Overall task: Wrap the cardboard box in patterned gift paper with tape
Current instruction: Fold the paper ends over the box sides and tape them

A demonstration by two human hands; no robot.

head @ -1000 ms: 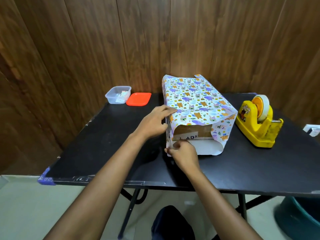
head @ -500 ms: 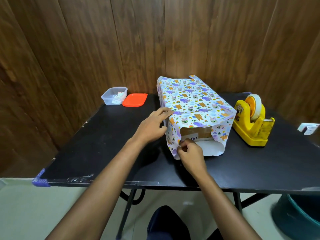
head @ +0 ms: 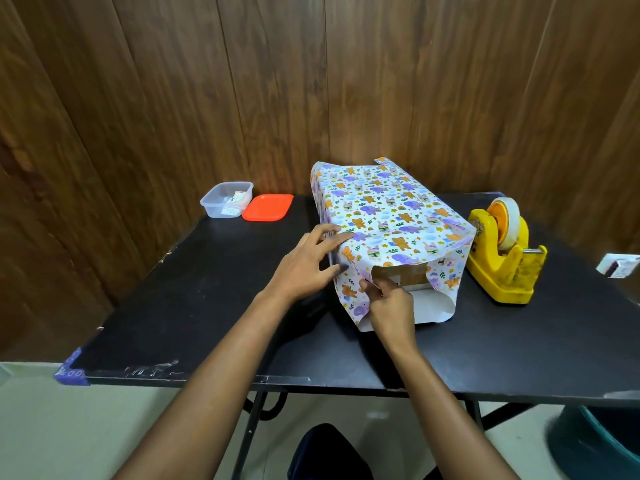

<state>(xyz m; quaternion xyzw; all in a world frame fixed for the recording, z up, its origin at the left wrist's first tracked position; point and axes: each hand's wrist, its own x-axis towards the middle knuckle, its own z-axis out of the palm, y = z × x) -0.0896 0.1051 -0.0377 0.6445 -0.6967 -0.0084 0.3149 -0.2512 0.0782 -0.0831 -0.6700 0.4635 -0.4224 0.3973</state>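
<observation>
One box [head: 401, 276] | left hand [head: 304, 268] spread on its papered near-left corner; right hand [head: 391, 310] pinching near-end paper flap [head: 349, 294]

White gift paper [head: 388, 209] with purple and orange animals (brown cardboard box [head: 401, 273] showing), yellow tape dispenser [head: 498, 268], black table [head: 194, 292], 1 orange lid [head: 267, 207].

**Near end of parcel: left side flap folded in, right hand raised.**
One second ago the right hand [head: 391, 306] pinched the gift paper [head: 388, 209] low at its loose bottom corner, the side flap [head: 351, 289] standing open. The flap has since been turned inward across the near end of the cardboard box [head: 403, 273]. The fingertips [head: 369, 284] now pinch the flap's free edge higher up. Bare cardboard showing beyond the fingertips has narrowed, the part nearest them now papered over.
</observation>
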